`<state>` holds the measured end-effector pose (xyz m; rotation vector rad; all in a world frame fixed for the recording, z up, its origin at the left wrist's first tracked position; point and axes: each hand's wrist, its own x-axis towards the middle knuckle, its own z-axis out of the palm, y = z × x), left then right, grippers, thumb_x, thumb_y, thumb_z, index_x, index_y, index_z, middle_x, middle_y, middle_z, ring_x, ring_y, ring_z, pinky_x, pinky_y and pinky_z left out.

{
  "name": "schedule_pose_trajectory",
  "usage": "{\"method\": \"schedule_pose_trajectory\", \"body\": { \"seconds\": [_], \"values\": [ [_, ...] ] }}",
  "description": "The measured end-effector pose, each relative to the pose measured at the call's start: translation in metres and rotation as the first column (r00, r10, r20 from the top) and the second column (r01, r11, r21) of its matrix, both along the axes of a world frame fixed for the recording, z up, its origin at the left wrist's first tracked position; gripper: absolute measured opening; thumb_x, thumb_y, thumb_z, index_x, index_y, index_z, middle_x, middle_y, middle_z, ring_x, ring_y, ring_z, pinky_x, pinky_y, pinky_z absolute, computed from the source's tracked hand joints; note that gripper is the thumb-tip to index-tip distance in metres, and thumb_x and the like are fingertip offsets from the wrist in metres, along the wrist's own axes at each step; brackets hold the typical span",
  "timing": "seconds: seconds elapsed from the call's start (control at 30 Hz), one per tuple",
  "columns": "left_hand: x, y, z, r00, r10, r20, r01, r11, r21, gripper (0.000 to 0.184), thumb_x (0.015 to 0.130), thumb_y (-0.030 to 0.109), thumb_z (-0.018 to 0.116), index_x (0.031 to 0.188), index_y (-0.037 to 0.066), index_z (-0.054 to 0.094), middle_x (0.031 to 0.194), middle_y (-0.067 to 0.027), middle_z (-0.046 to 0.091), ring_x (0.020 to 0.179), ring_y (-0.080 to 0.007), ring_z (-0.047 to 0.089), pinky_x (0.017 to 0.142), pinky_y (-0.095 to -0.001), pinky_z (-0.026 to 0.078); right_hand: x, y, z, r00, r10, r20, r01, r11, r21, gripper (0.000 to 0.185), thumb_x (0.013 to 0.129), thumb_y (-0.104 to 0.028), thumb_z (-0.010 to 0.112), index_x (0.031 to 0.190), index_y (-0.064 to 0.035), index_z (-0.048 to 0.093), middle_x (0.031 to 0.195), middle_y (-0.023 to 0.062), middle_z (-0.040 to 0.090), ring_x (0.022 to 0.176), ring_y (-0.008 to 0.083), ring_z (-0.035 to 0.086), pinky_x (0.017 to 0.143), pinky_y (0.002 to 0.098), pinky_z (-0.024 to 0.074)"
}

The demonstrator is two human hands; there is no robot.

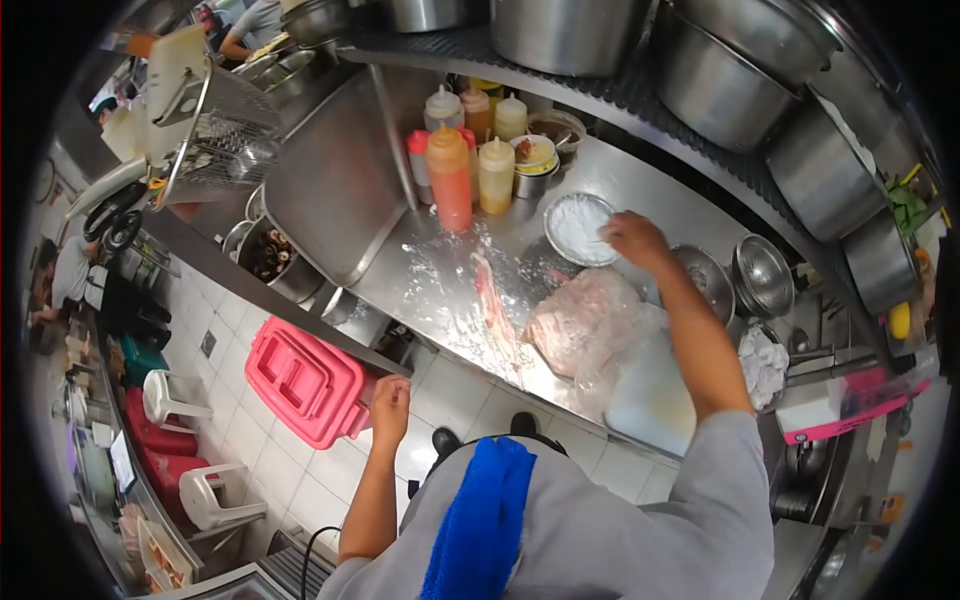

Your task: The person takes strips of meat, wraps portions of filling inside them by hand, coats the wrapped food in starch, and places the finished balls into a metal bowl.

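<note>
My right hand (637, 240) is at the right rim of a metal bowl of white powder (578, 228), its fingertips pressed together over the powder. What they pinch, if anything, is hidden. My left hand (390, 402) hangs in front of the counter edge with its fingers curled in, and nothing shows in it. A long strip of raw meat (488, 295) lies on the powder-dusted steel counter (425, 270). To its right sits a clear plastic bag of pale raw meat (582, 322), partly over a white cutting board (650, 390).
Several squeeze bottles (452, 180) stand at the counter's back left. Metal bowls (762, 275) are on the right, and large pots (570, 35) fill the shelf above. A pink lidded bin (305, 380) stands on the tiled floor. Other people (75, 270) are farther off at left.
</note>
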<state>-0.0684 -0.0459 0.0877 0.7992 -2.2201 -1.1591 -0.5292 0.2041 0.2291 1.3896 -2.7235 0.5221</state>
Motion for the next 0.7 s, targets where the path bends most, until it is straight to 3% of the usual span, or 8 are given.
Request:
{"method": "schedule_pose_trajectory", "body": {
  "seconds": [0.07,0.13,0.17,0.23,0.33,0.5,0.6,0.7],
  "values": [
    [-0.003,0.004,0.009,1.0,-0.004,0.01,0.004,1.0,-0.017,0.008,0.088,0.006,0.058,0.092,0.001,0.062,0.105,-0.0135,0.06,0.09,-0.0229,0.061,0.072,-0.0299,0.051,0.003,-0.038,-0.02,0.985,-0.17,0.002,0.161,0.935,0.317,0.024,0.081,-0.027,0.059,0.095,-0.01,0.068,0.097,0.0167,0.066,0.096,0.0337,0.062,0.082,0.0437,0.0501],
    [0.001,0.006,0.017,1.0,-0.031,0.002,0.031,0.997,-0.068,0.008,0.088,0.006,0.058,0.093,0.001,0.063,0.107,-0.0135,0.06,0.091,-0.0228,0.06,0.072,-0.0296,0.051,-0.01,-0.052,-0.05,0.995,-0.094,-0.044,0.104,0.923,0.371,0.023,0.082,-0.026,0.057,0.093,-0.0099,0.068,0.097,0.0162,0.066,0.092,0.0335,0.063,0.081,0.0437,0.0503],
    [0.006,0.007,0.018,1.0,0.0,0.028,0.0,1.0,-0.01,0.009,0.088,0.006,0.059,0.094,0.001,0.063,0.106,-0.0136,0.059,0.093,-0.0229,0.059,0.072,-0.0296,0.05,-0.021,-0.054,-0.054,0.995,-0.095,-0.041,0.103,0.922,0.374,0.023,0.082,-0.026,0.057,0.093,-0.0099,0.068,0.097,0.0162,0.066,0.092,0.0335,0.063,0.081,0.0437,0.0503],
    [0.027,0.001,0.011,0.998,0.023,0.054,-0.022,1.0,-0.01,0.009,0.088,0.007,0.059,0.094,0.001,0.063,0.106,-0.0137,0.059,0.093,-0.0232,0.059,0.071,-0.0297,0.05,-0.03,-0.055,-0.055,0.977,-0.171,0.126,0.183,0.979,-0.093,0.02,0.082,-0.025,0.057,0.093,-0.0128,0.068,0.096,0.0155,0.067,0.088,0.0328,0.064,0.08,0.043,0.0508],
    [0.051,0.007,0.009,0.99,0.106,0.094,-0.112,0.992,0.062,0.009,0.089,0.008,0.059,0.092,0.0,0.062,0.105,-0.0141,0.06,0.093,-0.0243,0.058,0.07,-0.0307,0.049,-0.029,-0.046,-0.034,0.982,-0.149,0.12,0.131,0.98,0.147,0.021,0.083,-0.023,0.06,0.102,-0.0146,0.065,0.088,0.0162,0.067,0.081,0.0285,0.065,0.071,0.0387,0.0504],
    [0.079,0.007,-0.004,0.976,0.188,0.114,-0.183,0.982,-0.053,0.008,0.089,0.008,0.061,0.089,0.0,0.061,0.102,-0.0126,0.06,0.093,-0.0229,0.057,0.067,-0.0281,0.048,-0.018,-0.048,-0.061,0.997,0.068,-0.022,-0.052,0.903,0.427,0.026,0.076,-0.026,0.065,0.101,-0.0173,0.065,0.104,0.0119,0.066,0.097,0.0306,0.063,0.083,0.045,0.0498],
    [0.076,0.013,0.001,0.972,0.198,0.13,-0.201,0.979,0.01,0.008,0.089,0.008,0.061,0.089,0.0,0.061,0.102,-0.0121,0.059,0.092,-0.0218,0.057,0.064,-0.0272,0.048,-0.036,-0.059,-0.078,0.989,-0.082,0.12,0.031,0.926,0.376,0.035,0.073,-0.024,0.068,0.106,-0.0126,0.062,0.109,0.0134,0.064,0.103,0.0333,0.059,0.085,0.0447,0.0481],
    [0.068,0.014,0.006,0.973,0.198,0.117,-0.208,0.975,0.082,0.007,0.09,0.008,0.06,0.089,0.001,0.061,0.101,-0.0116,0.059,0.09,-0.021,0.057,0.063,-0.028,0.047,-0.043,-0.055,-0.066,0.931,0.027,0.363,-0.101,0.977,0.185,0.033,0.076,-0.023,0.067,0.107,-0.0109,0.061,0.112,0.0143,0.062,0.102,0.0347,0.059,0.086,0.045,0.0478]
  ]
}}
